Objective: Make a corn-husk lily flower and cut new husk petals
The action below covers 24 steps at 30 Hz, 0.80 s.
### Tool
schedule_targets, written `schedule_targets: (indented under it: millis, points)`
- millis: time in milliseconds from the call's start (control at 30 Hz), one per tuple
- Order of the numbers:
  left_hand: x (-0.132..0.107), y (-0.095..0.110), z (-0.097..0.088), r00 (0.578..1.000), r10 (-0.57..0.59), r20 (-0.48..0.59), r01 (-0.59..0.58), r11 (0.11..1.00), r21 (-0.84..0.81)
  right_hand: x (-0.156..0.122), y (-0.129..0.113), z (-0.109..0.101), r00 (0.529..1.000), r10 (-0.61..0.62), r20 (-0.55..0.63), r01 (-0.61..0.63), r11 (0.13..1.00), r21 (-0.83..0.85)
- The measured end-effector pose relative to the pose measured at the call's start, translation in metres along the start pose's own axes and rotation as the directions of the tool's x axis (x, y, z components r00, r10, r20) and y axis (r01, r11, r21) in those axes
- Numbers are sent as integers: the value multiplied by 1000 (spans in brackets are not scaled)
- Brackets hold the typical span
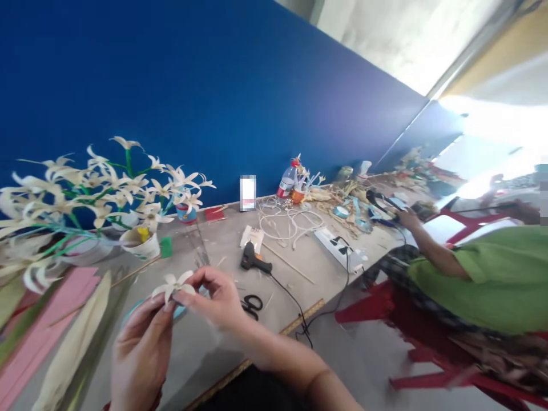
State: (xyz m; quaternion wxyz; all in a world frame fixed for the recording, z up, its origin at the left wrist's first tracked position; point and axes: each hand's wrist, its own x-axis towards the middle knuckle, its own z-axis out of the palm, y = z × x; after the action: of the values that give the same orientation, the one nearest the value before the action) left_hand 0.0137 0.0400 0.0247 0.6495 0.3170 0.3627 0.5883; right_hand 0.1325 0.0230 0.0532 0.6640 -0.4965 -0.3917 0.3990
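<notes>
A small white artificial flower with narrow curled petals is held up above the table, near its front edge. My left hand grips it from below, thumb and fingers pinched together. From the right, my right hand has its fingers closed on one petal side of the same flower. Black-handled scissors lie just beyond my right wrist, partly covered by it. A black glue gun rests on the table farther back, its cord running to the right.
Cups of finished white flowers crowd the left. Pink paper strips and a dried husk lie before them. A white power strip, white cord and a bottle stand rightward. A person in a green shirt sits at right.
</notes>
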Motion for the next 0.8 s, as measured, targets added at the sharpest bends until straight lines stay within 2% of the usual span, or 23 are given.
schedule_targets:
  millis: [100,233,333,600,800]
  points:
    - [-4,3,3,1000,9,-5,-8,1000,19,-2,-2,0,1000,-10,5,10,999,33]
    - [-8,8,6,994,-34,-102,43,995,88,0,-3,1,1000,-16,17,14,998,59]
    - [-11,11,8,990,-53,-132,71,988,135,2,-2,2,999,-8,44,3,994,107]
    - [-14,8,6,995,92,-41,-76,954,289,2,9,-2,999,22,34,-24,997,75]
    - [-12,-1,0,969,239,-61,-202,910,361,0,9,-2,999,16,48,-20,997,75]
